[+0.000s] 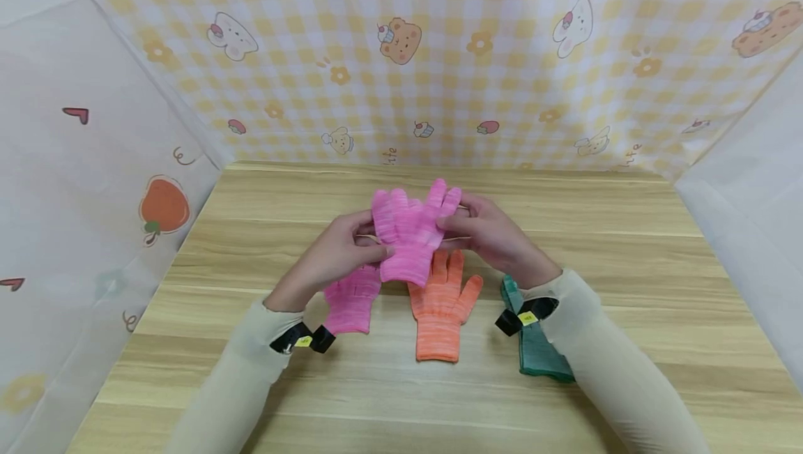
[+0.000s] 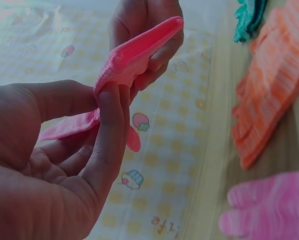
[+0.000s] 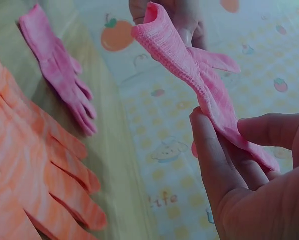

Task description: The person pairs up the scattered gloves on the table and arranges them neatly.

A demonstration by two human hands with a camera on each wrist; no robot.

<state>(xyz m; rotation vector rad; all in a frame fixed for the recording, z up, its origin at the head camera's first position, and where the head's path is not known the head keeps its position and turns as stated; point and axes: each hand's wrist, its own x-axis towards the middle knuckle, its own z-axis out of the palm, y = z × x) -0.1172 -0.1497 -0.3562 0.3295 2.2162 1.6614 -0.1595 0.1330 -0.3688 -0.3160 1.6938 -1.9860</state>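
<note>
A pink knit glove [image 1: 410,231] is held up above the table between both hands, its fingers pointing away and its cuff toward me. My left hand [image 1: 347,245] pinches its left edge near the cuff between thumb and fingers. On the other side my right hand [image 1: 492,231] pinches it by the finger part, thumb on top. The left wrist view shows the cuff opening of this pink glove [image 2: 139,50]. Beneath, a second pink glove [image 1: 351,304] lies partly hidden by the left hand. An orange glove [image 1: 438,325] lies flat in the middle.
To the right lies a green glove [image 1: 542,353], partly covered by the right forearm and wrist camera. All rest on a wood-grain table [image 1: 376,405]. Behind it hangs a yellow checked cloth [image 1: 439,91], with a white printed sheet [image 1: 94,196] at the left.
</note>
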